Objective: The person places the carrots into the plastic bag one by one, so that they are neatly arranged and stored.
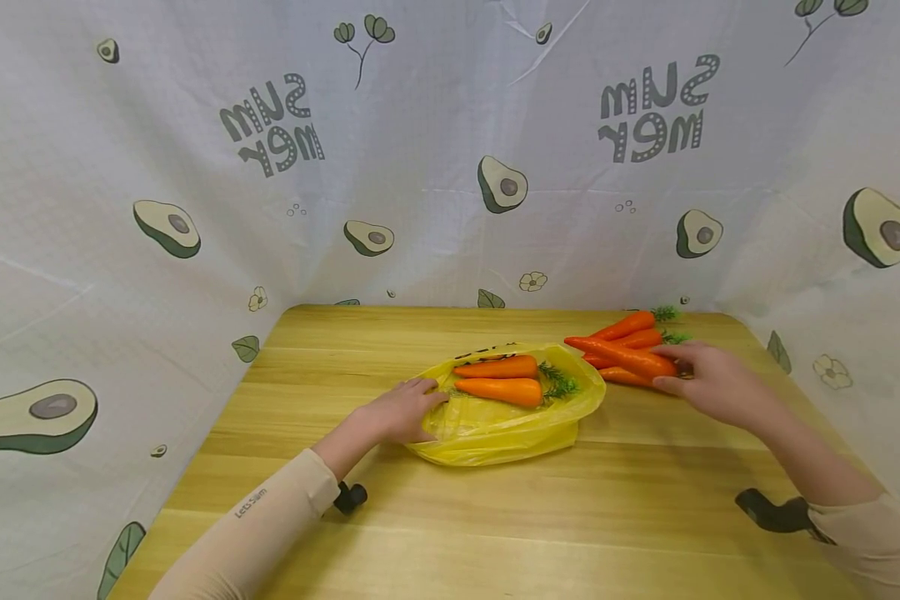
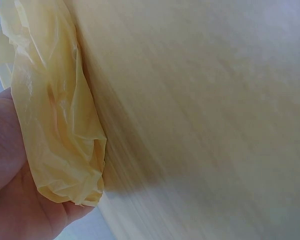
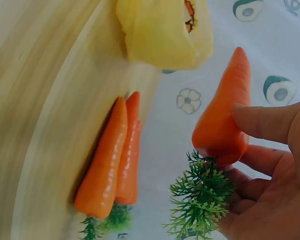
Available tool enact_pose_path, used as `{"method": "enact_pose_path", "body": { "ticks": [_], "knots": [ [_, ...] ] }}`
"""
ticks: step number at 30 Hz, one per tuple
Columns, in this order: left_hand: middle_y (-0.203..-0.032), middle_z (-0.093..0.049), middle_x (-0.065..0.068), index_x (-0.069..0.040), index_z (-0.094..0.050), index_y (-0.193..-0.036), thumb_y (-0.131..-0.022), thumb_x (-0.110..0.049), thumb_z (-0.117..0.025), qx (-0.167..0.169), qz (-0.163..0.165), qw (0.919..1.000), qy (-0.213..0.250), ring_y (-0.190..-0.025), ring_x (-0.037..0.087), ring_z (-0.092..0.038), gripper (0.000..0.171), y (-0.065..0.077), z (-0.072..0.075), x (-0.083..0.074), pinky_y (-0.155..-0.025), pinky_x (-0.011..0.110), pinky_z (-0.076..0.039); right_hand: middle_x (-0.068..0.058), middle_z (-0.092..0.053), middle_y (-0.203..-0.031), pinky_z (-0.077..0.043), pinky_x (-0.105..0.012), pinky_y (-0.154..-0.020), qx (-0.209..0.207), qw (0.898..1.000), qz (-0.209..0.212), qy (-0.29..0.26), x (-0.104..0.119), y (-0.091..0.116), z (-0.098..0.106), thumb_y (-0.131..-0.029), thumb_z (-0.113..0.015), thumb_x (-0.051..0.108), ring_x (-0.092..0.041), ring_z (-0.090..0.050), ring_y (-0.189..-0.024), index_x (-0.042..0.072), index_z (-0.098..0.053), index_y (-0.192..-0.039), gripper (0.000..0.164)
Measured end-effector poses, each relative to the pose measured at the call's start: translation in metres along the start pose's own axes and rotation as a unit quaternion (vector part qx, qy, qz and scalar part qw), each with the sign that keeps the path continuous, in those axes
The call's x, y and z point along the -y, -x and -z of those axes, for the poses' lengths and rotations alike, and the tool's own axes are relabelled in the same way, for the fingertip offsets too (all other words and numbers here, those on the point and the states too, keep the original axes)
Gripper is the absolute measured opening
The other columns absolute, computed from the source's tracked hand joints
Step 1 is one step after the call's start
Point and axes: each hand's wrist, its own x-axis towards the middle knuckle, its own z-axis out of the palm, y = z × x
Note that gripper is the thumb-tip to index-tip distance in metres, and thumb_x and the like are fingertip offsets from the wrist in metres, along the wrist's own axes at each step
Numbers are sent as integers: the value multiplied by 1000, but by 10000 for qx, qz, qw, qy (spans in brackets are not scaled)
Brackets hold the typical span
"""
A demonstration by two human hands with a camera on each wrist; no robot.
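A yellow plastic bag [image 1: 487, 450] lies on its side on the table with its mouth spread wide. Two orange carrots [image 1: 502, 392] with green tops show inside it. My left hand [image 1: 401, 412] grips the bag's left edge; in the left wrist view, crumpled yellow plastic [image 2: 60, 130] sits between thumb and fingers. At the bag's right, my right hand [image 1: 720, 385] pinches a carrot [image 1: 624, 357] near its leafy end, tip pointing left. The right wrist view shows this carrot [image 3: 222, 115] raised, its green top [image 3: 200, 195] hanging by the palm.
Several more carrots [image 1: 626, 323] lie on the table behind and under the held one; in the right wrist view, loose carrots [image 3: 102, 167] rest on the wood. The wooden table [image 1: 495, 533] meets a white avocado-print cloth [image 1: 435, 167] at its back and sides.
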Motion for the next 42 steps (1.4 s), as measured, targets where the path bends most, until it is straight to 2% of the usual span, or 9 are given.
{"method": "enact_pose_path", "body": {
  "ticks": [6,14,17,21,28,31,35,40,42],
  "knots": [
    [-159,-37,12,-19,-44,-153,-91,-48,-73,4,4,10000,-45,-148,33,-33,75,0,1,-1,-121,52,-31,-33,-61,-125,-51,-62,-87,-17,9998,190,-53,21,1,1,-93,-73,25,-44,-61,-104,-9,-58,-134,55],
    [-159,-36,12,-19,-44,-153,-91,-47,-73,1,25,10000,-13,-149,33,-33,75,0,2,-1,-121,52,-30,-25,-64,-119,-48,-39,-71,-112,9985,533,-55,42,0,-3,-90,-76,20,-29,-58,-90,-4,-62,-132,50],
    [-159,-37,12,-19,-44,-153,-91,-47,-73,-11,19,10000,-11,-149,33,-33,75,0,2,-2,-121,52,-30,-24,-64,-120,-46,-37,-70,-82,9981,610,-61,48,-2,-6,-90,-76,19,-27,-56,-88,-3,-63,-132,50],
    [-159,-37,12,-19,-44,-153,-90,-47,-73,-27,10,10000,-16,-149,34,-33,75,0,1,-1,-121,52,-31,-23,-63,-122,-48,-39,-73,-22,9977,657,-178,57,-5,-9,-90,-76,17,-26,-57,-90,-2,-64,-131,47],
    [-159,-37,12,-18,-44,-153,-90,-48,-73,-27,20,10000,-66,-148,34,-34,76,1,2,-2,-120,52,-32,-18,-67,-118,-48,-34,-71,105,9955,867,-368,73,-13,-18,-89,-76,15,-18,-57,-84,0,-66,-128,43],
    [-159,-37,13,-18,-44,-153,-90,-48,-73,-32,6,10000,-74,-148,34,-34,75,1,1,-2,-120,52,-32,-23,-66,-124,-54,-42,-79,177,9951,898,-366,80,-17,-23,-90,-75,16,-27,-63,-94,-2,-65,-129,43],
    [-159,-36,12,-19,-43,-154,-91,-47,-72,2,3,10000,-57,-148,33,-33,75,0,1,-2,-121,52,-31,-26,-64,-129,-53,-55,-90,230,9945,968,-330,89,-21,-29,-91,-74,15,-39,-63,-109,-1,-67,-127,41],
    [-159,-37,12,-18,-44,-153,-91,-48,-72,-4,0,10000,-44,-148,33,-34,75,1,1,-2,-120,53,-31,-17,-67,-116,-55,-46,-81,351,9940,983,-331,99,-26,-35,-90,-74,15,-25,-62,-91,0,-68,-126,40],
    [-158,-37,12,-18,-44,-153,-91,-48,-72,-17,-8,10000,-52,-148,33,-34,74,1,1,-2,-120,52,-31,-17,-67,-117,-55,-46,-81,396,9941,965,-308,102,-28,-38,-90,-74,16,-25,-62,-92,1,-68,-126,40]
  ]
}}
